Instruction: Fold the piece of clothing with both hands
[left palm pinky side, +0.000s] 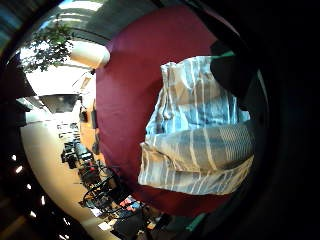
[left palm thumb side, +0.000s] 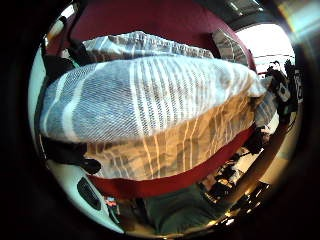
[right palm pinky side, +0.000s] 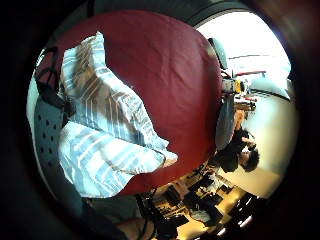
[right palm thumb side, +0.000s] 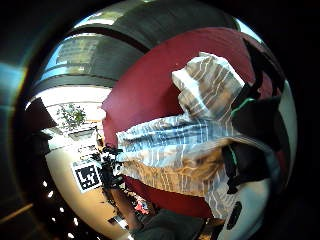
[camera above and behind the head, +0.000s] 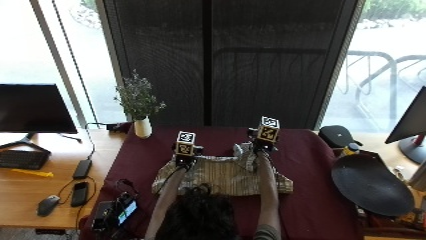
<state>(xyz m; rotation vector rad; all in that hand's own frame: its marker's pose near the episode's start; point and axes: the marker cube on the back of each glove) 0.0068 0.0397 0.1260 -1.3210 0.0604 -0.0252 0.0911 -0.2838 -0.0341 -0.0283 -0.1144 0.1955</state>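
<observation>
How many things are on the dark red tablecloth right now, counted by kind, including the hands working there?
Striped garment: 1
Gloved hands, left hand and right hand: 2
White vase with flowers: 1
Device with a lit screen at the near left corner: 1
Total: 5

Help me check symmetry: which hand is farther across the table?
The right hand, at a raised bunch on the striped garment; the left hand sits nearer the person.
</observation>
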